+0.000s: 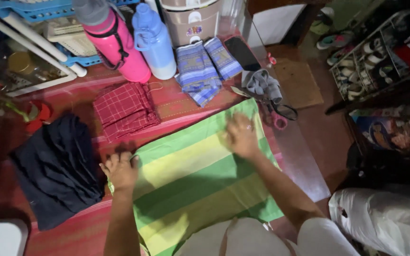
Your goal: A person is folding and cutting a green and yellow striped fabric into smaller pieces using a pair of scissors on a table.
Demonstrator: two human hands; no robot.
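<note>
Green and yellow striped cloth [200, 185] lies spread flat on a red patterned mat [72, 232], nearest the viewer. The left hand [121, 169] presses its left edge, fingers curled; the right hand [241, 135] rests open and flat near its far corner. Beyond lie a dark folded garment [55, 168], a red checked cloth [125, 109], blue folded cloths [205, 68], scissors [278, 114], then pink [115, 40] and blue bottles [155, 40].

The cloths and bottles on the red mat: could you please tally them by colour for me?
Green-and-yellow striped cloth, under both hands: 1
Red checked cloth: 1
Blue patterned cloths: 2
Dark cloth: 1
Grey cloth: 1
Pink bottle: 1
Light blue bottle: 1
Total: 8
</note>
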